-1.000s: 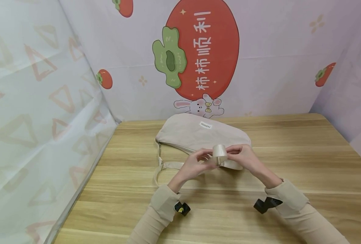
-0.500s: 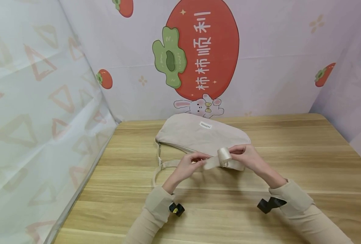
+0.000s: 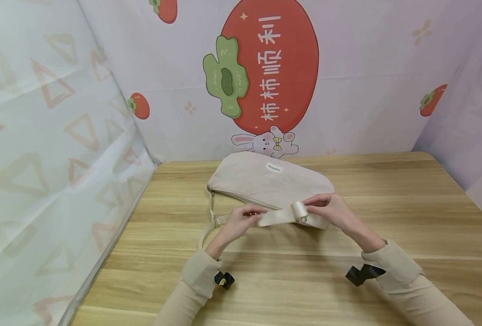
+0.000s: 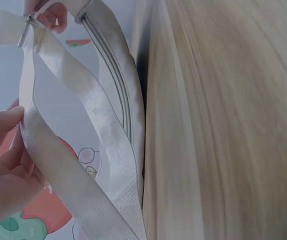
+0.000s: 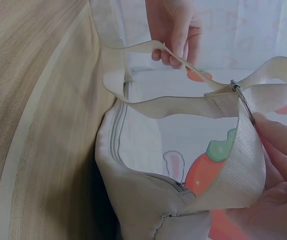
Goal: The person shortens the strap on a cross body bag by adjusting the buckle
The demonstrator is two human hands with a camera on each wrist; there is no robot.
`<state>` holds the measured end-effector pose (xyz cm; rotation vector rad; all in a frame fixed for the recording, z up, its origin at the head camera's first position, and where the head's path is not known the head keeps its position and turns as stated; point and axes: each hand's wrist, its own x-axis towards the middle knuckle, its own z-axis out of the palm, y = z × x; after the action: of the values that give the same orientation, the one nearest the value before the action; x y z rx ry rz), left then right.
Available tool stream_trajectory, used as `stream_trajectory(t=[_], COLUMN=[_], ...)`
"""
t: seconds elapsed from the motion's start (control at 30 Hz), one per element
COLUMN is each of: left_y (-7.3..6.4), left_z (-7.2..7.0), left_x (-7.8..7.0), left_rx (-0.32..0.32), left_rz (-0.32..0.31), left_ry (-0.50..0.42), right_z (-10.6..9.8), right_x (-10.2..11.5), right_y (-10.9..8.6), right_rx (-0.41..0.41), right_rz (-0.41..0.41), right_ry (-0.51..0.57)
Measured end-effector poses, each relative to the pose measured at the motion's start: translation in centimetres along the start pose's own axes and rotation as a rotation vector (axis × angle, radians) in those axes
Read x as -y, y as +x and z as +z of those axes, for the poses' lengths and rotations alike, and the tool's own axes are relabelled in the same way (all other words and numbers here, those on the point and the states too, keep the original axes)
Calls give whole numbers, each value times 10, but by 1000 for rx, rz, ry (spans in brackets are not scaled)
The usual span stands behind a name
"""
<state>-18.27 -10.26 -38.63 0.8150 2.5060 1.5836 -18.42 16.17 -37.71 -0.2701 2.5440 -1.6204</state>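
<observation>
Left hand [image 3: 236, 224] pinches the strap [image 3: 276, 218]; right hand [image 3: 333, 211] holds it at the metal buckle [image 5: 244, 101]. Likely light and limp, it is best taken there

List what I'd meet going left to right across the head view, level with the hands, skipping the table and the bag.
Triangle-patterned cloth → left hand → flat stretch of strap → raised loop of strap → right hand → pale cloth at the right
</observation>
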Motion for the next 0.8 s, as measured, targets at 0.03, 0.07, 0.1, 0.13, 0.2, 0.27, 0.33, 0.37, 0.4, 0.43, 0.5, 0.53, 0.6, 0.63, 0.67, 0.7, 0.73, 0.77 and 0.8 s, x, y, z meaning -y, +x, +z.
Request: stream_trajectory(t=[0.03,0.07,0.1,0.13,0.2,0.27,0.33,0.37,0.4,0.43,0.5,0.53,0.6,0.63,0.67,0.7,0.73,0.77,0.8], left_y=[0,0,0,1,1,1,-1,-2,-2,-3,-4,-5,-7,-8,-10,-11,-13,-14,-15], left_z=[-1,-2,-2,-3,-5,-8,-10,-12,-13,-15,-17,-18,-21,-23,-24,-25,-26,-28,-29], left_x=[5,10,15,20,30,37,40,41,43,43,44,44,35,30,26,22,18,14,15], left_rx=[-4,-8,-9,-14,-20,-25,-33,-32,-35,-34,-29,-26,-20,-17,-18,-21,-22,-24,-28], left_rz=[1,1,1,3,5,11,37,49,79,93,100,89,55,24,7,-4,-18,-29,-31], left_ry=[-3,-4,-1,1,11,19,25,30,42,45,49,45,43,32,33,37,40,48,50], right_z=[0,0,0,-1,-1,-1,-2,-2,-2,-2,-2,-2,-2,-3,-3,-3,-3,-4,-4], right_x=[0,-1,-1,-2,-2,-2,-2,-2,-2,-2,-3,-3,-3,-3,-3,-3,-3,-3,-4], right_y=[0,0,0,0,0,0,0,0,-1,-1,-1,-1,-2,-2,-2,-3,-3,-3,-3], right_rx=[1,0,2,3,4,4,5,6,6,7,8,9,8,8,7,6,5,5,5], right_rz=[1,3,3,1,0,2,4,5,7,5,1,1,-1,1,3,4,5,5,6], right_ry=[10,22,31,39,52,58,62,64,67,69,75,79,76,74,73,71,68,62,59])
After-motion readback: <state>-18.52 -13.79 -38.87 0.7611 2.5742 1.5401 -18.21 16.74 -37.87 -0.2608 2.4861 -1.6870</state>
